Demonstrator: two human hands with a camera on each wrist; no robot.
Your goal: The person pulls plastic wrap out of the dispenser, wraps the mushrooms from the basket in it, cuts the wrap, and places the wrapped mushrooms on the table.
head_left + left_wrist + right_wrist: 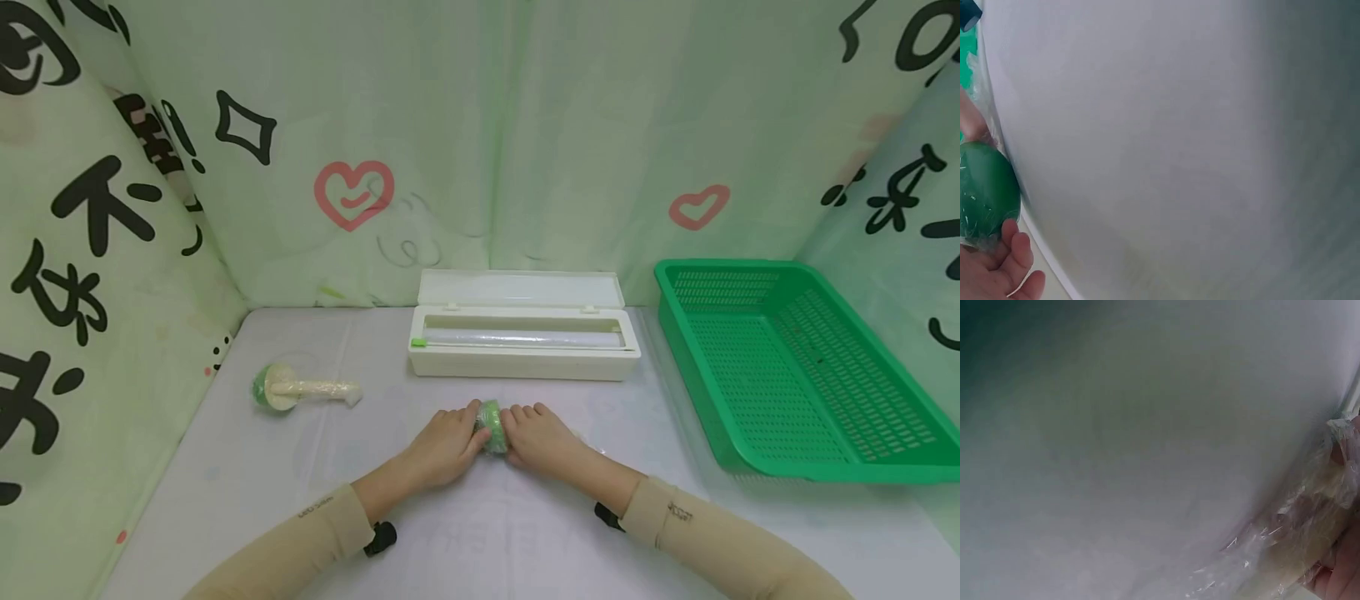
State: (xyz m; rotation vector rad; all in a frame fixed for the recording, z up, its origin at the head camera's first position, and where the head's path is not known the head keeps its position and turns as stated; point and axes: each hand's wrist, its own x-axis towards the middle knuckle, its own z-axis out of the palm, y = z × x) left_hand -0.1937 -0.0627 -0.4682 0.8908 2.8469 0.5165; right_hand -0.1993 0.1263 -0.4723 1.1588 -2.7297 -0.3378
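Hands meet on the table (247, 467) just in front of the white film dispenser box (523, 342), with a small green round thing (493, 425) pressed between them. The left hand (442, 446) cups it from the left and the right hand (542, 440) from the right, the fingers of both curled in around it, so each has a share of the hold and neither is free. Clear film (1285, 544) shows crinkled over the green surface in the left wrist view and bunched beside the right hand's fingers in the right wrist view; holding from both sides would, I judge, keep the film snug against the round shape while it lies on the table.

Both forearms come in low from the near edge, sleeves resting close to the table, wrists angled toward each other so the knuckles face the box.

The box stands open, lid tipped back. Left of the box, well apart from it, lies an already wrapped mushroom-shaped item (296, 388). Right of the box sits a green basket (795, 367), near it and not touching.
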